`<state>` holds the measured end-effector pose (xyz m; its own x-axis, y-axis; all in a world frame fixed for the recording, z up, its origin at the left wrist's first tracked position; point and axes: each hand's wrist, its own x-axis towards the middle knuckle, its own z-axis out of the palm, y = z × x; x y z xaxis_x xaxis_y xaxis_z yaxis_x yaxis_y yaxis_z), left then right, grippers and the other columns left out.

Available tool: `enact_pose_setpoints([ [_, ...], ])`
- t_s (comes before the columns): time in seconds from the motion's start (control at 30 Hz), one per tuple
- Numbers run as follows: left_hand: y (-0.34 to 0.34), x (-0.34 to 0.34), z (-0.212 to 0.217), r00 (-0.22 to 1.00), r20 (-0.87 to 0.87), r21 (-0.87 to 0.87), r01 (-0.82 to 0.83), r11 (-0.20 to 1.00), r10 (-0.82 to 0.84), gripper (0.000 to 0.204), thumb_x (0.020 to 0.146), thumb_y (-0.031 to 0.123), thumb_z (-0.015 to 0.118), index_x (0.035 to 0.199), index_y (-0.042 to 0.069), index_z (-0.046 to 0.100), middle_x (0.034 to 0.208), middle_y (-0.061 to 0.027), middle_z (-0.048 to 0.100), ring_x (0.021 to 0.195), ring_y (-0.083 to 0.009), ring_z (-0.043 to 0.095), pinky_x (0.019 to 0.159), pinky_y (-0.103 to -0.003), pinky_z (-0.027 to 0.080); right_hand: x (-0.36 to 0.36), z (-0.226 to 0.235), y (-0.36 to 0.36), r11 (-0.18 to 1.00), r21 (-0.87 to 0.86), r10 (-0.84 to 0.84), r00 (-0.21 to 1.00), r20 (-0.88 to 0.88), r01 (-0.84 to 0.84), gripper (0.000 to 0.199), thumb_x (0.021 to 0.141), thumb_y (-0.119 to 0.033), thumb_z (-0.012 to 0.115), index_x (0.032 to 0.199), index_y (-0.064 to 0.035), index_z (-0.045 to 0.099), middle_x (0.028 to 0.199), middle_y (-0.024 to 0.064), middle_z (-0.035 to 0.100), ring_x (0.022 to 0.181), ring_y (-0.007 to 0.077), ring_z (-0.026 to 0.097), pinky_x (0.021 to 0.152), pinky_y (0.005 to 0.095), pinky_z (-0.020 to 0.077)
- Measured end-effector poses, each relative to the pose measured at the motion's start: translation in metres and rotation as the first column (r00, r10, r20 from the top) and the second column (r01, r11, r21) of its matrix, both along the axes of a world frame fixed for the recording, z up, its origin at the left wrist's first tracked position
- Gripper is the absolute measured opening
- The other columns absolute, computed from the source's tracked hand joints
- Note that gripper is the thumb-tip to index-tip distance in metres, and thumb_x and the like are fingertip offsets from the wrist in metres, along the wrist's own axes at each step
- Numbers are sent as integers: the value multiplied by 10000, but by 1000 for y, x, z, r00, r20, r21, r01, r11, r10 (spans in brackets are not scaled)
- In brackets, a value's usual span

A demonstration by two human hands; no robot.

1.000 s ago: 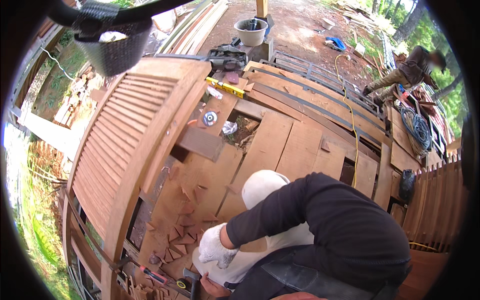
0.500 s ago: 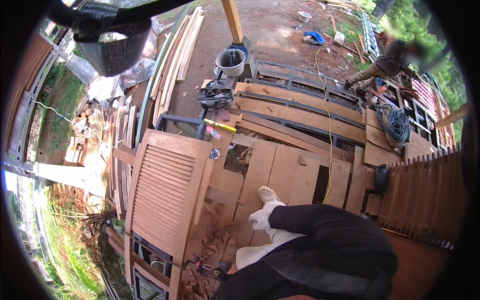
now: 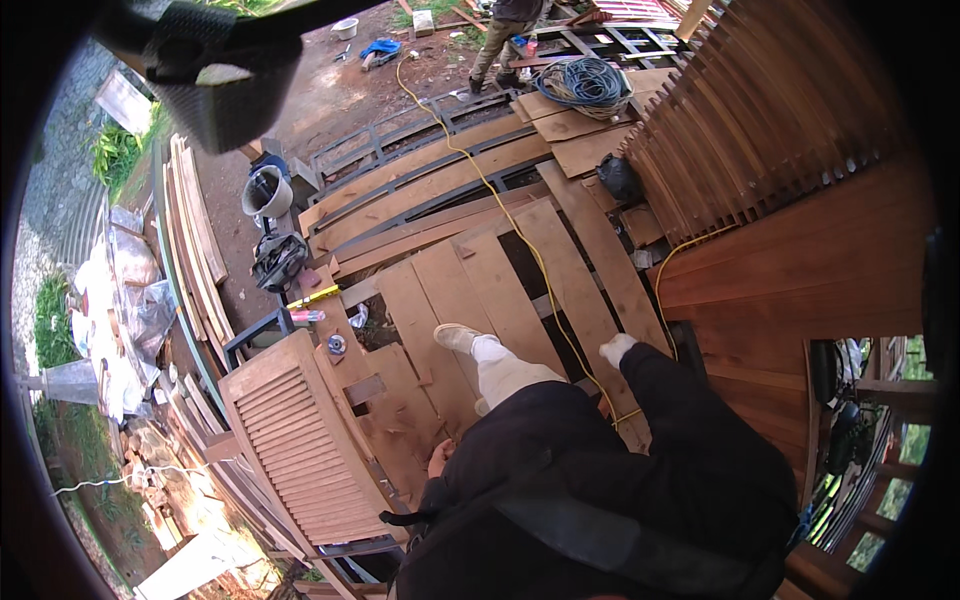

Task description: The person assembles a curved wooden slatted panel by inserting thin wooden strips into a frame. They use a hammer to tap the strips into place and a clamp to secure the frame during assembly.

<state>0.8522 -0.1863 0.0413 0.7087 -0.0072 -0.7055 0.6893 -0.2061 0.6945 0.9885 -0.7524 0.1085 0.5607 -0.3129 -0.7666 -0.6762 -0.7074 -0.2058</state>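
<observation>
My left hand (image 3: 440,458), bare and small in view, hangs low beside my dark clothing, above the deck boards (image 3: 480,275) and closest to the slatted wooden panel (image 3: 310,440). Its fingers are too small to read, and nothing held can be made out. My right hand (image 3: 617,349), in a white glove, is held out to the right over the boards, near the yellow cord (image 3: 545,265). How its fingers lie is unclear, and no object shows in it. One light shoe (image 3: 457,337) points forward on the deck.
Gaps open between some deck boards. At left are a yellow spirit level (image 3: 315,297), a tool bag (image 3: 280,262) and a grey bucket (image 3: 267,192). Coiled hose (image 3: 583,85) lies ahead, near another person (image 3: 500,45). A slatted wooden screen (image 3: 760,90) stands at right.
My view has turned right, so the panel and tools sit further left. The gloved right hand has swung out to the right. My left hand now shows beside my body; the tool near it is out of sight.
</observation>
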Motion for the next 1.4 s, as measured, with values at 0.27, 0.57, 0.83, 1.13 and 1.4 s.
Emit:
enact_pose_setpoints([
  [0.27, 51, -11, -4, 769, -286, 306, 638, 706, -571, 620, 898, 370, 745, 1395, 39, 582, 1200, -176, 724, 1116, -256, 695, 977, -346, 529, -193, -93, 63, 868, 129, 496, 852, -165, -480, 566, 839, -466, 680, 1186, -22, 729, 1185, 233, 719, 1135, 364, 683, 964, 396, 524],
  [0.57, 29, 94, 38, 592, -351, 378, 799, 468, -726, 558, 891, 390, 732, 1328, 54, 648, 1179, -174, 737, 1104, -273, 709, 968, -361, 542, -151, 31, 24, 963, 105, -255, 966, 49, 249, 515, 827, -371, 660, 1203, -24, 724, 1253, 229, 695, 1164, 381, 659, 969, 406, 520],
  [0.83, -92, 134, 42, 708, -162, 328, 696, 639, -688, 532, 893, 402, 719, 1311, 74, 674, 1154, -179, 747, 1089, -281, 719, 950, -369, 553, -181, 12, -31, 946, 106, -307, 952, 5, 305, 515, 923, -435, 591, 1099, 26, 739, 1029, 244, 740, 956, 365, 724, 837, 439, 544],
  [1.13, -123, 135, -21, 742, -308, 390, 669, 633, -595, 491, 873, 357, 722, 1258, 55, 686, 1072, -191, 755, 1031, -321, 725, 916, -391, 560, -69, -54, -172, 895, 126, 445, 880, -166, -428, 453, 926, -356, 596, 1152, 17, 719, 1108, 226, 735, 1030, 369, 700, 904, 438, 529],
  [1.4, -252, 145, 64, 948, -234, 581, 314, 751, -216, 455, 899, 323, 658, 1302, 111, 649, 1125, -215, 725, 1061, -388, 694, 920, -447, 546, 178, -47, -329, 864, 314, -452, 881, 139, 394, 283, 851, -241, 717, 972, 14, 736, 841, 129, 739, 699, 228, 699, 657, 388, 540],
])
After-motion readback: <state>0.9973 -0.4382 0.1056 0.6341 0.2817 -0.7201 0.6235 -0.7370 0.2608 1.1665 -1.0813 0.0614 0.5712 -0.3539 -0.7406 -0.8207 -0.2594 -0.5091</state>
